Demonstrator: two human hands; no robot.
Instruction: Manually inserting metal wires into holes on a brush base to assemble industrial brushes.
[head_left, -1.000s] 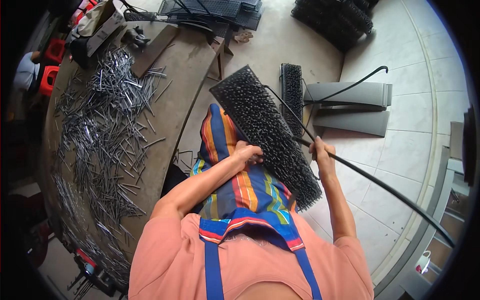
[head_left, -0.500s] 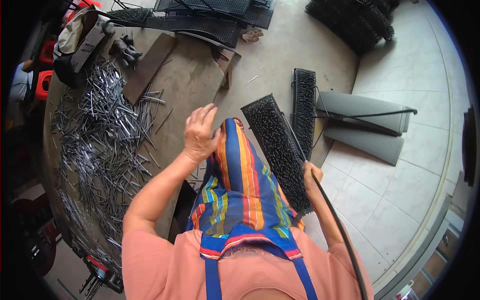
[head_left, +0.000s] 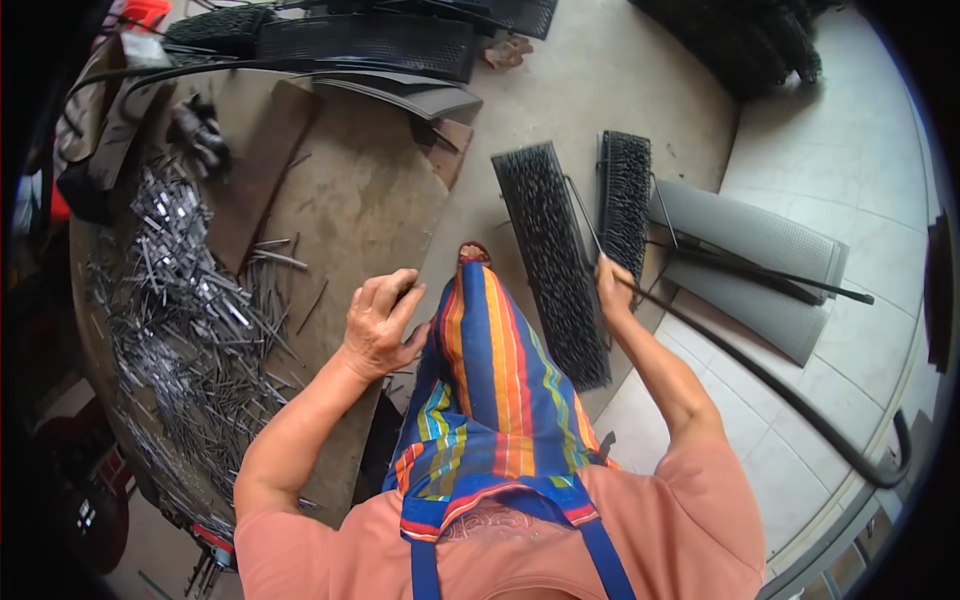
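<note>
My right hand (head_left: 614, 284) is closed round the thin black rod of a long black brush panel (head_left: 552, 265). The panel is a rectangle covered in dense bristles, hanging tilted beside my right leg. Its dark rod (head_left: 760, 375) runs past my forearm and bends in a hook at the far right. My left hand (head_left: 383, 325) is raised beside my left thigh, at the table's edge, fingers bent and apart. I see nothing held in it. A striped apron (head_left: 490, 370) covers my lap.
On the table (head_left: 360, 170) at left lie a heap of thin metal strips (head_left: 190, 260), a brown board (head_left: 260, 170) and dark gloves (head_left: 200, 135). Another bristled panel (head_left: 625, 190) and grey perforated panels (head_left: 760, 240) lie right. Black perforated panels (head_left: 370, 45) stand at the back.
The rod in my right hand has swung outward to the right, and the brush panel has shifted away from me. My left hand has drawn back a little, its fingers more bent.
</note>
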